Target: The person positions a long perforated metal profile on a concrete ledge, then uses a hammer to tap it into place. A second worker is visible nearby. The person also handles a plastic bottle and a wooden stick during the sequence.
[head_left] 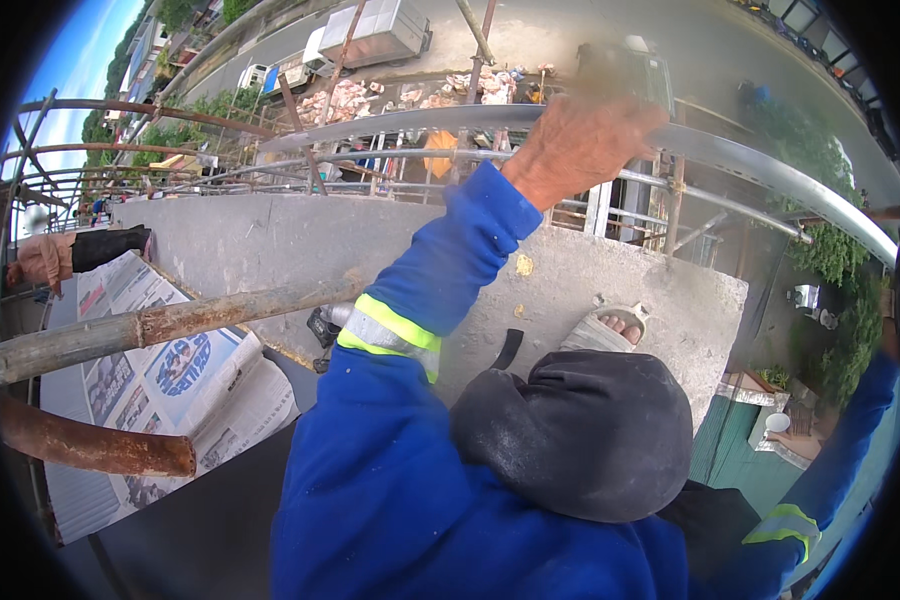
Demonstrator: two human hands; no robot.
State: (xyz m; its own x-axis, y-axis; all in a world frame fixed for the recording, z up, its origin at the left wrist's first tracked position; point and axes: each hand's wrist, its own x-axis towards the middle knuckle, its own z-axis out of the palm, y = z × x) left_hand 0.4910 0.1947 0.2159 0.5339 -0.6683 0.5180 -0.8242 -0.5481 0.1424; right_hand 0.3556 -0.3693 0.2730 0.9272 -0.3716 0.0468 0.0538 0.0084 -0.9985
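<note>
A long, silvery metal bar [760,170] spans the upper view, appearing across the scaffold tubes beyond a grey concrete slab [290,240]. The person's left hand [585,150], blue-sleeved, lies over its middle; a blur hides the fingertips, so whether they clamp it cannot be told. The right hand [888,325] is near the bar's right end at the dark rim, its finger state unclear too. Below that arm stands a small, round white container [777,423], its contents too small to tell. Printed newspaper sheets [185,380] lie at left; beyond, a grey box-bodied truck [375,32] stands, its load hidden.
</note>
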